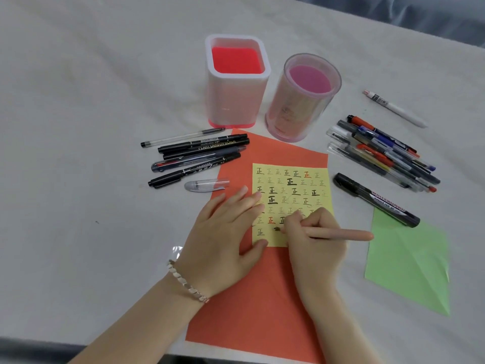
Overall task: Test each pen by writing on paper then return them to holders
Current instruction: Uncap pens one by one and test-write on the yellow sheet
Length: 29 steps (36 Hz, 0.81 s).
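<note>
While the right grip (315, 240) clenches a slim salmon-pink pen (343, 233), tip on the near row of the yellow paper note (296, 185) and barrel running rightward, the left grip (225, 232) lies flat and released on the note's left edge. Beyond its far edge, the round clear-pink plastic holder (301, 98) stands nearest the right grip.

Quick count: two holders, one square holder (237, 82) and one round holder (301, 101). Left bunch (199, 153) is five pens, plus one loose clear cap (206, 184). Right pile (385, 153) is too tangled, maybe eight-ish. One white pen (396, 109), one whiteboard marker (377, 200), one pink pen (341, 233). Three sheets: orange sheet (262, 298), yellow sheet (291, 190), green sheet (409, 258).
</note>
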Each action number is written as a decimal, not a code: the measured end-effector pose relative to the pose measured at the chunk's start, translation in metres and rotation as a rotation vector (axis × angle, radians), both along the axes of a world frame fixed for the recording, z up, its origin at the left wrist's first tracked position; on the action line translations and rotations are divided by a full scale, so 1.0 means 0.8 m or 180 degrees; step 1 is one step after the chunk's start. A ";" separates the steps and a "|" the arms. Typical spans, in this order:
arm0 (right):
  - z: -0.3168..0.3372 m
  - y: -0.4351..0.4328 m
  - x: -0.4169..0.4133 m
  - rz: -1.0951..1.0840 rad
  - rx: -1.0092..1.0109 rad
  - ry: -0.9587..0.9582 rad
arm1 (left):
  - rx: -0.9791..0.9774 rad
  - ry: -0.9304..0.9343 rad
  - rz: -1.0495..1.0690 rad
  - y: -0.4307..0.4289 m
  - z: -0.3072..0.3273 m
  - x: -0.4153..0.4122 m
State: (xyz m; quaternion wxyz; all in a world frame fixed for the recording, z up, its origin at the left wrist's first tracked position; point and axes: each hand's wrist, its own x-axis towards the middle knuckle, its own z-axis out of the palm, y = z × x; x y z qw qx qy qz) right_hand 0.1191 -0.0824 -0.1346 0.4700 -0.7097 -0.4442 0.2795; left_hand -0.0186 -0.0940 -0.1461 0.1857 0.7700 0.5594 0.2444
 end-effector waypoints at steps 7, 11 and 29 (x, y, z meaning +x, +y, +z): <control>0.002 0.001 -0.001 0.0041 -0.0047 -0.0098 | -0.0060 0.0005 0.0004 -0.001 0.001 0.000; 0.002 0.002 -0.001 0.0086 -0.0054 -0.0187 | -0.0062 0.0001 0.0002 -0.001 0.001 0.000; -0.004 0.002 -0.001 0.0090 0.0191 -0.0311 | -0.0064 0.0046 -0.0001 0.000 0.002 0.001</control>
